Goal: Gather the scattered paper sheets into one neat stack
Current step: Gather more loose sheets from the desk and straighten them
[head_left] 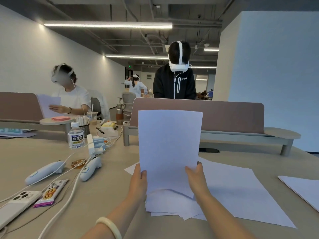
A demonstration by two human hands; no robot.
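Head view: we see the beige table point(107, 195) filling the lower frame, with a padded divider point(224, 116) standing along its far edge. Largest of the papers is a loose sheet point(241, 195) lying flat right of centre, reaching toward the near edge; another sheet point(303, 190) lies at the right edge, apart from it. An uneven pile of sheets point(172, 206) rests near the near edge, corners fanned out. Upright over that pile stands the held stack of sheets point(170, 149), its bottom edge curling down toward the pile; whether it touches we cannot tell. The left hand point(139, 183) is closed on the stack's lower left edge, thumb in front; the right hand point(196, 178) is closed on the lower right edge likewise. A pale bangle point(110, 227) sits on the left wrist. Toward the left edge lie two white controllers point(44, 172), a phone point(19, 204), a snack packet point(51, 193) and a tea bottle point(76, 136).
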